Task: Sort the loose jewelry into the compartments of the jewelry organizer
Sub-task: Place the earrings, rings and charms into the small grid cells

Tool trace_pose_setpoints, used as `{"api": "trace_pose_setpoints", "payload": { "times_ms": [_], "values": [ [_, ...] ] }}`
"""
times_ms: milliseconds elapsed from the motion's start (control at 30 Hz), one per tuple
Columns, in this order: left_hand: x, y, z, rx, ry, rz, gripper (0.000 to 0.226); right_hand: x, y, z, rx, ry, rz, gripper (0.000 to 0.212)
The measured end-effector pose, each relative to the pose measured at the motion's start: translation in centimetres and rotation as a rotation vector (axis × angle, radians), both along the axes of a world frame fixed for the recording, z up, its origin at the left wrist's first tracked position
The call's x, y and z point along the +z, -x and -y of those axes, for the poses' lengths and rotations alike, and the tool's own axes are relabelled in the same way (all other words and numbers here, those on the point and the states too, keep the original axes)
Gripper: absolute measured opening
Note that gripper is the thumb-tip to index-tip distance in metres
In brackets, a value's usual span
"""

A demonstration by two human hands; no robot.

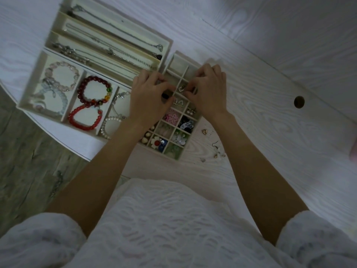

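Note:
A cream grid organizer (194, 122) with many small compartments lies on the white table; its nearer cells hold flower and bead earrings. Both hands hover over its far cells. My right hand (209, 93) pinches a small silver earring (181, 88) over a middle cell. My left hand (149, 99) has its fingers curled at the neighbouring cell, where a small dark piece shows under the fingertips; whether it grips that piece I cannot tell. Loose earrings (216, 150) lie on the table right of the organizer.
A bracelet tray (29, 89) with pink, red and pearl bracelets sits at left. Behind it a necklace tray (168, 42) holds silver chains. A round hole (299, 102) is in the tabletop at right. The table edge and grey floor lie at lower left.

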State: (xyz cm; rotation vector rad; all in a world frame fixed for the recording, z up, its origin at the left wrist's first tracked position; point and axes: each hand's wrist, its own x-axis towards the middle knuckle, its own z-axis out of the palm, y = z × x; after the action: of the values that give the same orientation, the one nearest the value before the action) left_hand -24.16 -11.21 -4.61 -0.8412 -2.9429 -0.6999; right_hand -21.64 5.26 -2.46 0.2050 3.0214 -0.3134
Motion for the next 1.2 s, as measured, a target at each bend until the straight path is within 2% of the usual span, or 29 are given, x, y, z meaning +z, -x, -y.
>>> {"api": "trace_pose_setpoints", "payload": {
  "times_ms": [133,400,600,800,1200],
  "values": [
    [0.0,0.0,-0.1,0.007,-0.006,0.006,0.023,-0.3,-0.4,-0.2,-0.042,0.096,-0.029,0.009],
    [0.1,0.1,-0.3,0.015,-0.003,0.035,0.025,0.8,-1.3,-0.6,-0.117,0.457,-0.093,0.003],
    [0.0,0.1,-0.5,0.017,0.0,0.03,0.023,0.6,-0.9,-1.3,-0.052,0.458,-0.071,0.003],
    [-0.2,0.1,-0.4,0.027,-0.005,0.025,0.021,0.5,-0.9,-1.3,-0.036,0.481,-0.041,0.015],
    [-0.3,0.1,-0.4,0.024,-0.018,0.021,0.022,1.0,-0.9,-0.9,0.057,0.341,-0.026,0.014]
  ]
}}
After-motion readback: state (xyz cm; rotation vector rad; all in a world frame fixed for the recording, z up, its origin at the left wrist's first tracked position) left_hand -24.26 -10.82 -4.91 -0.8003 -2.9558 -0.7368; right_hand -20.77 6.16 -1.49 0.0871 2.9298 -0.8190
